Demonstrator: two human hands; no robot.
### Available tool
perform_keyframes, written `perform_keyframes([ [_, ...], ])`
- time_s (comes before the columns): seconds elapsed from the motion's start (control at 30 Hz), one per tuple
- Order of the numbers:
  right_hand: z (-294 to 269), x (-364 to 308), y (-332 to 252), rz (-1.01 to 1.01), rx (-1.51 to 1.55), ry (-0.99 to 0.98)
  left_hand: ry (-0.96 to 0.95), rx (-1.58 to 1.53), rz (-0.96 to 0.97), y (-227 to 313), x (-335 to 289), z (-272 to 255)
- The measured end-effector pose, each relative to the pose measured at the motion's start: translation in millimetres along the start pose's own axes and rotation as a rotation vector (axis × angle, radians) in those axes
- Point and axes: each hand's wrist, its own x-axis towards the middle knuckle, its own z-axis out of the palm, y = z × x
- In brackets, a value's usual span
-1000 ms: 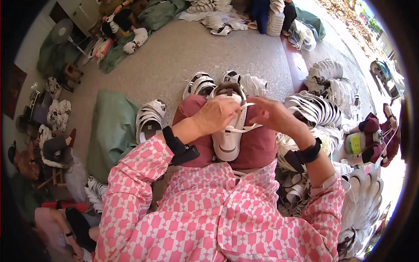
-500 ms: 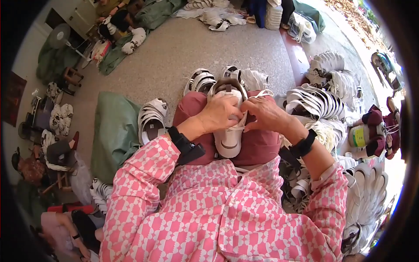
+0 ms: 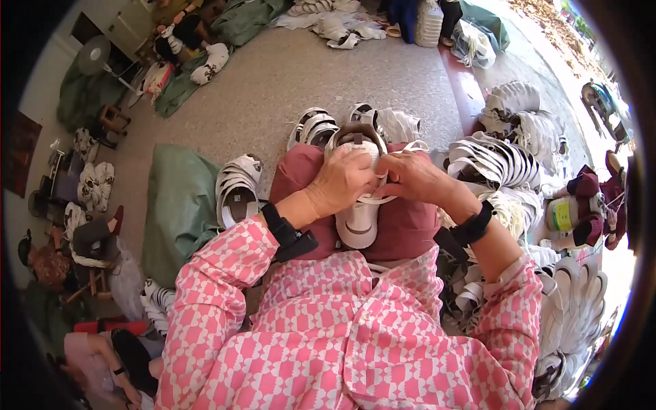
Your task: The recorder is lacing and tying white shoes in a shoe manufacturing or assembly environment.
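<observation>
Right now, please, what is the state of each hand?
Left hand: fingers bent over the white shoe; whether they pinch anything is hidden.
Right hand: fingers curled at the white lace; whether they grip it cannot be told.

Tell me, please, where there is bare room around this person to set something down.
The widest free patch is the floor beyond the nested shoes, between green cloth at upper left and the reddish strip at right. Crowded: the person's right, with stacked shoe pieces, and the lap, with left hand and right hand at the shoe.
</observation>
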Motion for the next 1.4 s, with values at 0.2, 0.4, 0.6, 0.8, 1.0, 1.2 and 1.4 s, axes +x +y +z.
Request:
perform_keyframes([
  [0.2,1,2,1,0.048,-0.035,-0.037,0.129,0.616,-0.236,-84,-41,-94],
  [0.4,9,4,4,0.076,-0.003,0.009,0.434,1.03,-0.704,-180,-123,-265],
  [0.6,8,-12,-10,0.178,0.013,0.419,0.319,0.476,-0.862,-159,-145,-185],
  [0.8,12,-33,-25,0.02,-0.231,0.163,0.067,0.048,-0.331,-70,-77,-83],
  [1.0,27,-14,-19,-0.209,-0.316,0.127,-0.06,-0.162,-0.073,-31,-20,-49],
  [1.2,40,-10,-23,-0.11,-0.366,0.361,-0.16,-0.259,-0.197,-35,-12,-36],
  [1.4,50,-10,-24,-0.18,-0.466,0.447,-0.359,-0.262,-0.172,-35,-10,-38],
])
